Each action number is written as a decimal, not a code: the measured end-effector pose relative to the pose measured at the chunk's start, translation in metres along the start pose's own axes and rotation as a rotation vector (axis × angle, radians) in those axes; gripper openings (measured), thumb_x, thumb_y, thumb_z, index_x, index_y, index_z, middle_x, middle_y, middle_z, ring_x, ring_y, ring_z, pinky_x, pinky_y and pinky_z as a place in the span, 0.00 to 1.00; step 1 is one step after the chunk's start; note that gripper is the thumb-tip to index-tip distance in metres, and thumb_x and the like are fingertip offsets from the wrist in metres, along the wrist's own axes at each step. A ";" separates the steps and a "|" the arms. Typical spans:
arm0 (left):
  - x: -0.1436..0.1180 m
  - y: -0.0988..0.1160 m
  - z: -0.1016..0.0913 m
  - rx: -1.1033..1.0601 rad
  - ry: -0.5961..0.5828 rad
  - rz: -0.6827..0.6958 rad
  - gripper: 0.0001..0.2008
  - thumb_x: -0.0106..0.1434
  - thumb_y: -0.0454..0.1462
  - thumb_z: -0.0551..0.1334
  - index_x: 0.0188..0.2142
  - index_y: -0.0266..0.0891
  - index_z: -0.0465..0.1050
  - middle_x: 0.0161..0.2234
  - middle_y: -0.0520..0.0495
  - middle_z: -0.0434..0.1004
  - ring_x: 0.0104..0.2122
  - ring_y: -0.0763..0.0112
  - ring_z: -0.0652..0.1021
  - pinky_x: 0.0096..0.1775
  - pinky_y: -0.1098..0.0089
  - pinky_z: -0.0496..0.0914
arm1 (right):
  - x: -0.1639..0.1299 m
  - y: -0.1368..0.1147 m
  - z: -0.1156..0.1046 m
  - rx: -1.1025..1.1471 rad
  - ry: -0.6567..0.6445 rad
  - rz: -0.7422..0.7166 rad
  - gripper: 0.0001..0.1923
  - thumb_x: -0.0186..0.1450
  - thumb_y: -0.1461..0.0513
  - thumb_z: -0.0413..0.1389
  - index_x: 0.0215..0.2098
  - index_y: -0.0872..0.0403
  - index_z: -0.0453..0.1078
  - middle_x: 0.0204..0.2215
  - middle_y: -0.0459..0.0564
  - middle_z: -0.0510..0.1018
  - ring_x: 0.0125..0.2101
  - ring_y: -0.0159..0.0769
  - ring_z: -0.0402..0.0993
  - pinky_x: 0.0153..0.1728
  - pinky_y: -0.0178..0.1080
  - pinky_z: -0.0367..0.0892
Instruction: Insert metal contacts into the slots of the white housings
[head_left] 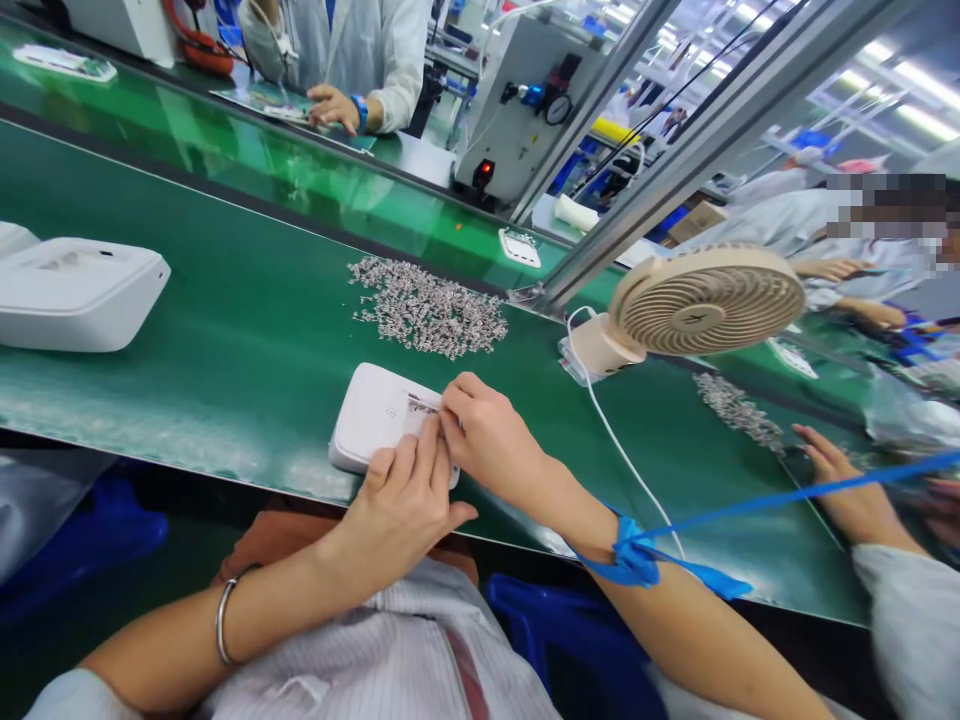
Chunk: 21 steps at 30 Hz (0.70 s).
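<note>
Head view: one white device (367, 420), lying on green worktop (247, 390), near heap of small silvery parts (435, 305). Left hand (409, 495): fingers laid across the device's top, thumb apart. Right hand (487, 430), blue strap (636, 552) at wrist: fingertips bunched beside the recess (418, 406); whether grasping anything, cannot tell.
</note>
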<state>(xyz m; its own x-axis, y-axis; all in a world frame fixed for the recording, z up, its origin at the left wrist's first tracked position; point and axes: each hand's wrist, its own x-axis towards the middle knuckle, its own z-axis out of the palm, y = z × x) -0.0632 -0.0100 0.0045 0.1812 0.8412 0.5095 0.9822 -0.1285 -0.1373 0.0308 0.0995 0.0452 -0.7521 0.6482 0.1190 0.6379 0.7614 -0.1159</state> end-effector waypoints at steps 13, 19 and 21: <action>0.002 0.010 0.003 0.046 0.044 -0.060 0.23 0.65 0.45 0.52 0.49 0.27 0.70 0.51 0.40 0.71 0.43 0.63 0.71 0.42 0.64 0.57 | -0.036 0.010 0.026 0.379 0.391 -0.090 0.12 0.64 0.71 0.46 0.39 0.56 0.69 0.45 0.58 0.71 0.43 0.36 0.72 0.43 0.39 0.72; 0.001 0.011 0.007 0.014 0.134 -0.077 0.21 0.66 0.42 0.50 0.47 0.28 0.72 0.48 0.41 0.74 0.43 0.64 0.72 0.42 0.64 0.58 | -0.039 0.008 0.028 0.284 0.382 -0.134 0.13 0.64 0.72 0.46 0.42 0.58 0.69 0.47 0.61 0.69 0.44 0.40 0.71 0.43 0.43 0.73; 0.002 0.011 0.007 0.020 0.140 -0.074 0.21 0.65 0.42 0.51 0.47 0.27 0.72 0.47 0.40 0.74 0.43 0.64 0.72 0.42 0.65 0.58 | -0.039 0.008 0.024 0.218 0.358 -0.172 0.13 0.64 0.71 0.45 0.42 0.59 0.68 0.46 0.63 0.68 0.45 0.42 0.70 0.42 0.45 0.73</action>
<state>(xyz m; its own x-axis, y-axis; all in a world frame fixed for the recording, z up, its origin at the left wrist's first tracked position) -0.0523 -0.0061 -0.0017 0.1148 0.7665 0.6319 0.9922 -0.0573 -0.1108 0.0608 0.0802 0.0160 -0.7152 0.5043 0.4838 0.4297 0.8633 -0.2647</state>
